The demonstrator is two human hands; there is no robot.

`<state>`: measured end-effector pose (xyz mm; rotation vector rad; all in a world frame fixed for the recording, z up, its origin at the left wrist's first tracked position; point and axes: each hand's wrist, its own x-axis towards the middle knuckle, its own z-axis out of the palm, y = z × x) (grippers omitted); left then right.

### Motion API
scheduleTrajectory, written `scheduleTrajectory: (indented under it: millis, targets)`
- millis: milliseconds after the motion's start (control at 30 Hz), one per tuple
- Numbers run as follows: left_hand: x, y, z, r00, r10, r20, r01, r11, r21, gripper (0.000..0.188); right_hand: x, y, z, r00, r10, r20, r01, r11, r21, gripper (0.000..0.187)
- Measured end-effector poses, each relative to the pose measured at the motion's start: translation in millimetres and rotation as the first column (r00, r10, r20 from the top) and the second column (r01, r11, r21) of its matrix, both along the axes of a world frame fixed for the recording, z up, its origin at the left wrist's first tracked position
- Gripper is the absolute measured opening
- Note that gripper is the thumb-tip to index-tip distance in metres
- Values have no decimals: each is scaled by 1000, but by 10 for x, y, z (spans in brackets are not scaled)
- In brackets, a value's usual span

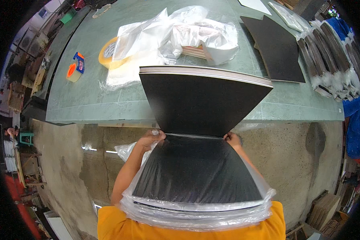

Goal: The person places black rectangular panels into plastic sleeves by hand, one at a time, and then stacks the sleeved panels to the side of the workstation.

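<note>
The black board stack (206, 100) tilted up before me, its low end at the mouth of the clear bag (196, 172). My left hand (151, 138) and right hand (233, 140) pinched that rim's corners, fingers closed; drawing both sides evenly seemed the way to avoid tearing. Beyond spread the green table (96, 100), tape roll (103, 60) far left.

The broad green surface (96, 106) carried a blue-and-orange tape dispenser (76, 69) towards its left. Near it, a yellow tape roll (104, 57) lay partly covered by heaped whitish plastic film (146, 38). Overlapping black boards (282, 52) lay to the right, dark plastic-wrapped bundles (331, 50) lined the right edge, and a white sheet (257, 5) lay farther back.
</note>
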<state>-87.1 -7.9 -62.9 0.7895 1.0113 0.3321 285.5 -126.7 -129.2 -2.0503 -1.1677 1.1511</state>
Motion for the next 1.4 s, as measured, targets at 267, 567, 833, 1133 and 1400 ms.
scheduleTrajectory:
  millis: [267, 567, 833, 1133, 1400]
  targets:
    - [138, -75, 1481, 696, -18, -718, 600, 565, 567, 18, 89, 143, 2603, 930, 286, -231, -215, 933, 290, 18]
    - [637, -377, 887, 697, -621, -358, 666, 376, 644, 27, -556, 192, 1358, 474, 863, -173, -876, 483, 11, 63]
    - [1370, -47, 1735, 911, -383, -153, 296, 349, 889, 42, -858, 606, 1847, 637, 763, -107, -657, 611, 442, 43]
    - [861, 196, 2315, 986, -97, 138, -32, 696, 718, 62, -595, 526, 2484, 446, 609, -656, -614, 742, 270, 36]
    - [910, 132, 2191, 984, -179, -4, 142, 767, 625, 45, -837, 528, 2810, 909, 387, -154, -258, 812, 523, 56]
